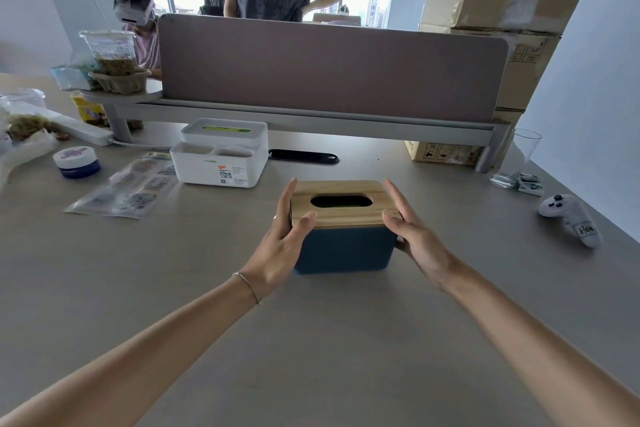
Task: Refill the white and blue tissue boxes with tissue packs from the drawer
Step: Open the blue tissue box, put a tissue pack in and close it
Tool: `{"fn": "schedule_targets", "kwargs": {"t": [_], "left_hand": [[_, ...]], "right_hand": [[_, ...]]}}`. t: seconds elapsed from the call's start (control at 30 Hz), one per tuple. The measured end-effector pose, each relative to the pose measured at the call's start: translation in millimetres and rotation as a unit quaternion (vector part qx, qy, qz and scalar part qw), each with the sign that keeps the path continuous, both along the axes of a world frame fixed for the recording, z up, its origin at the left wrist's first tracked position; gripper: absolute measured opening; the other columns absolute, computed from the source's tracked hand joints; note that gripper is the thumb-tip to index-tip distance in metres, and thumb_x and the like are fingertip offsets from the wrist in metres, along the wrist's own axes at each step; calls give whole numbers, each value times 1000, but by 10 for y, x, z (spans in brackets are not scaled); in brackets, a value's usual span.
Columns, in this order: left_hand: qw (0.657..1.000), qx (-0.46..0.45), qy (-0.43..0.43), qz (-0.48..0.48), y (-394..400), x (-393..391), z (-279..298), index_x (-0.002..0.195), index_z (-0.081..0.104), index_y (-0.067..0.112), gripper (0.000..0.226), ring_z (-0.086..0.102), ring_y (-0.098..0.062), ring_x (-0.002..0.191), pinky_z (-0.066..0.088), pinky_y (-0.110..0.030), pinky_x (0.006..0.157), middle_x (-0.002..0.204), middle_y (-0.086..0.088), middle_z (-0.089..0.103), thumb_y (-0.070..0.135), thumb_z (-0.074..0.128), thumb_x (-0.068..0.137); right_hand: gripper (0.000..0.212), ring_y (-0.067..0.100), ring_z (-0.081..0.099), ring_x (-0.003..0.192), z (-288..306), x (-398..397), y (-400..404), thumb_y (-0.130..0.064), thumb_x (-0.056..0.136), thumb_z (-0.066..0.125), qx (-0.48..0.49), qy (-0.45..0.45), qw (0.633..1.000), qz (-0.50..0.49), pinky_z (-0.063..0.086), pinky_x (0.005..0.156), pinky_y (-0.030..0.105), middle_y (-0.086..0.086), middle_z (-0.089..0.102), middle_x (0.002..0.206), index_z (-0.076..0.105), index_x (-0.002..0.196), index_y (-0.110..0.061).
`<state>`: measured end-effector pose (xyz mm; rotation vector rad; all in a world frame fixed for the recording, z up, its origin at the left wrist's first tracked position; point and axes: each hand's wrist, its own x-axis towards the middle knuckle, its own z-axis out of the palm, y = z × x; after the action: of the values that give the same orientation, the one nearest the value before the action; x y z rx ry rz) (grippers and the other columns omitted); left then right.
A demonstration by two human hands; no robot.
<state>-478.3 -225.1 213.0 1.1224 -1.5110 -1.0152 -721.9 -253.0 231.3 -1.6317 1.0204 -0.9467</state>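
Observation:
The blue tissue box (pixel 344 250) stands mid-table with its wooden lid (pixel 341 217) on top; green shows through the oval slot. My left hand (pixel 284 236) rests against the lid's left end, thumb on its front edge. My right hand (pixel 415 236) flanks the right end, fingers spread. Neither hand clearly grips the box. Behind and to the left stands the white tissue box (pixel 221 163), lid on, green visible in its slot. The drawer is out of view.
A blue jar (pixel 77 161), a sticker sheet (pixel 128 184) and snack bags lie at left. A drink cup (pixel 109 52) sits on a raised shelf. At right are a glass (pixel 519 159) and a white controller (pixel 568 215). A brown divider (pixel 329 73) crosses the back; people stand beyond it.

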Motion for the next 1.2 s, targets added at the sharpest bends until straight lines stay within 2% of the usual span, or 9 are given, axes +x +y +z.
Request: {"fn": "schedule_targets", "kwargs": {"t": [0.07,0.23,0.4,0.5,0.67,0.9,1.07,1.13,1.2], "left_hand": [[999,1,41,6,-21,-11,-28,157,16,47,68,25,5,147,19,-24,119,159,27,28,46,49,97],[990,23,135,29,-68,-70,-19,152,33,35,72,51,11,125,36,-18,108,137,25,55,27,59,85],[982,58,179,15,-25,-95,43,162,13,34,81,36,-3,145,23,-28,123,159,17,37,28,60,97],[982,88,168,-21,8,-43,11,162,4,39,93,26,-7,152,14,-39,128,167,14,24,60,58,89],[986,88,138,-24,71,-20,-69,158,-4,48,93,12,-8,156,8,-44,128,170,16,10,67,46,82],[999,21,17,26,68,12,-13,160,13,42,69,19,19,143,11,-36,127,153,43,22,33,33,95],[996,-25,-42,80,49,128,34,140,49,44,47,54,-13,126,42,-49,112,128,26,61,29,41,95],[994,-40,-41,89,45,134,63,135,53,40,44,60,-16,116,46,-48,103,122,19,66,26,43,95],[994,-41,-53,91,29,107,66,135,50,39,44,61,-32,100,48,-54,92,109,0,69,26,41,94]], "right_hand": [[60,7,21,153,-19,9,-4,-28,105,47,2,-4,1000,-14,19,127,37,-26,21,161,23,159,-37],[61,14,33,150,-20,55,23,-37,91,51,-2,-27,999,-39,24,125,45,-9,40,160,42,151,-36],[68,7,24,153,-114,69,66,-53,91,53,25,-77,996,-41,18,127,44,-14,28,166,31,155,-46],[76,3,24,152,-185,94,98,-58,91,51,72,-154,985,-32,13,128,41,-18,25,166,18,159,-44],[76,1,37,146,-264,143,148,-65,90,47,66,-147,986,-51,21,126,35,-14,46,156,32,158,-35],[67,-2,24,149,-128,193,135,-39,93,39,-4,-54,995,-85,17,125,33,-26,28,159,25,159,-37],[47,18,63,98,-40,129,60,-24,102,45,-123,105,973,-166,49,88,32,9,73,102,51,146,-37],[44,12,53,56,-39,150,38,-24,101,47,-167,139,958,-188,45,63,27,-2,59,60,57,143,-32],[44,9,38,48,-63,181,22,-22,101,46,-177,143,951,-208,37,54,23,-8,39,49,58,143,-27]]}}
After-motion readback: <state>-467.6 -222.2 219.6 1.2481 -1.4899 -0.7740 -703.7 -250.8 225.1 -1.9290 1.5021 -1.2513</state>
